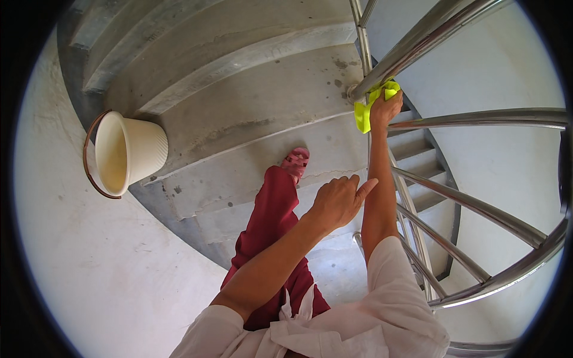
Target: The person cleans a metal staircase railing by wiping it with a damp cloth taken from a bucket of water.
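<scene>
My right hand [386,108] grips a bright yellow-green cloth [363,117], part of which hangs down beside my wrist. The cloth presses against the lower end of a thick stainless steel post [387,65], close to the post's foot at the stair edge. In front of my body, my left hand [338,200] hovers with its fingers curled under and the thumb sticking out towards my right forearm. Nothing shows in the left hand, though its palm is hidden.
A cream plastic bucket [147,145] with a brown handle stands on a step beside the white wall [112,250]. Curved concrete steps [250,94] lie around my foot in a red sandal [296,162]. Steel railing bars [470,210] rise on the right, with lower steps [414,156] visible beyond them.
</scene>
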Demonstrator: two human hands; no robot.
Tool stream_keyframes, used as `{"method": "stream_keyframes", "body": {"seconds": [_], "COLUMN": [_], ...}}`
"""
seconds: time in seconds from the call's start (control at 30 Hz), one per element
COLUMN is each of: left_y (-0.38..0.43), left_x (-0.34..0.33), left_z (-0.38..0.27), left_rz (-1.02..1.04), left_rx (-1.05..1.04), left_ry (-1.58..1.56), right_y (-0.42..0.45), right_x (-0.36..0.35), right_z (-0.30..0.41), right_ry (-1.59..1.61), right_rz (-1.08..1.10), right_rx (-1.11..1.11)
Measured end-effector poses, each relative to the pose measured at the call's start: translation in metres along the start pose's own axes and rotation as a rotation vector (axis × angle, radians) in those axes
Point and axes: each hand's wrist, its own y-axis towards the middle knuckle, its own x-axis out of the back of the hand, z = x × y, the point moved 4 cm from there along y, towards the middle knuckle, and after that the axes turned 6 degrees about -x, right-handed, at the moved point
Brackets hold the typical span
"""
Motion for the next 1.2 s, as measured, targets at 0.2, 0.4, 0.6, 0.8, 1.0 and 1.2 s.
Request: {"method": "stream_keyframes", "body": {"seconds": [0.2,0.4,0.6,0.8,1.0,1.2], "left_y": [0.000,-0.001,-0.006,-0.004,-0.008,-0.019], "left_x": [0.000,-0.004,-0.009,-0.013,-0.036,-0.038], "left_z": [-0.001,0.000,0.001,0.030,0.022,-0.006], "left_rz": [-0.028,-0.026,-0.157,-0.443,-0.171,0.123], "left_rx": [-0.018,-0.026,-0.010,0.088,0.175,0.108], "left_ry": [0.062,0.107,0.147,0.204,-0.177,-0.660], "right_y": [-0.013,-0.025,-0.073,-0.130,-0.156,-0.150], "right_x": [-0.038,-0.040,0.022,0.126,0.203,0.247], "right_z": [-0.047,-0.049,0.000,0.049,0.038,0.047], "right_ry": [-0.547,-0.921,-0.462,0.223,0.651,0.786], "right_rz": [0.393,0.551,0.437,0.843,0.692,0.524], "right_rx": [-0.037,0.180,0.508,-0.208,-0.618,-0.602]}}
